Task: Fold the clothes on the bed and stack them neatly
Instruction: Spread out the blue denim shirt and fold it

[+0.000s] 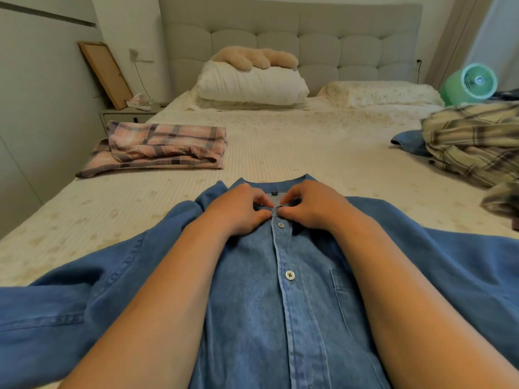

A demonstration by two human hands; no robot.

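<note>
A blue denim shirt (252, 304) lies face up on the bed (280, 147), buttoned down the front, sleeves spread left and right. My left hand (238, 209) and my right hand (314, 204) meet at its collar; both pinch the fabric at the top of the button placket, fingers curled. A pink plaid garment (165, 146) lies folded at the left side of the bed. An unfolded beige plaid shirt (474, 141) sits heaped at the right edge, with a second blue denim piece (410, 141) poking out from under it.
White pillows (250, 85) with a beige plush toy (255, 58) lie against the grey padded headboard. A flatter pillow (382, 92) lies to the right. A green fan (471, 82) stands at the far right. A bedside table (126, 113) with a leaning wooden frame is at the left.
</note>
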